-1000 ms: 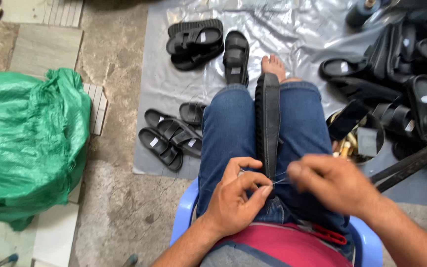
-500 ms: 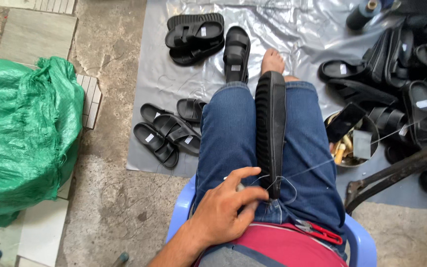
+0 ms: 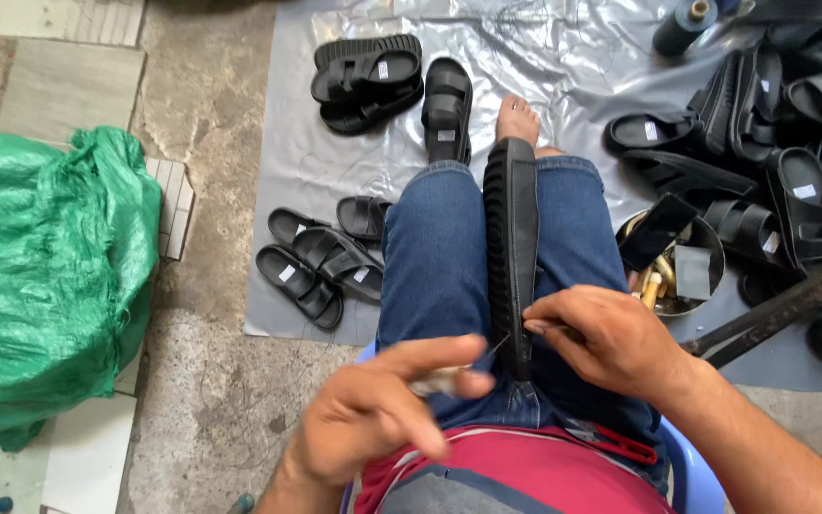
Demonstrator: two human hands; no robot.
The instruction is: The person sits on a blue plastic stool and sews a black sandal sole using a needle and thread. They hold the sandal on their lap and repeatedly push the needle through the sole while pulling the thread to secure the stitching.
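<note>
Stitching looks midway: the right hand (image 3: 611,338) fingers pinch a needle at the black sandal sole (image 3: 512,238) edge, left hand (image 3: 382,409) fingers grasping thread beside them, with many sandals (image 3: 782,143) beyond.

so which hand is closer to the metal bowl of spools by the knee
Right. The right hand pinches at the black sandal sole on the lap, just left of the metal bowl. The left hand is farther, across the lap.

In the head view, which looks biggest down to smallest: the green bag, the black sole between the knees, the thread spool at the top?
1. Green bag, by far the largest.
2. Black sole, held upright between the knees.
3. Thread spool, smallest, though it lies farthest from the camera, which shrinks it.
</note>
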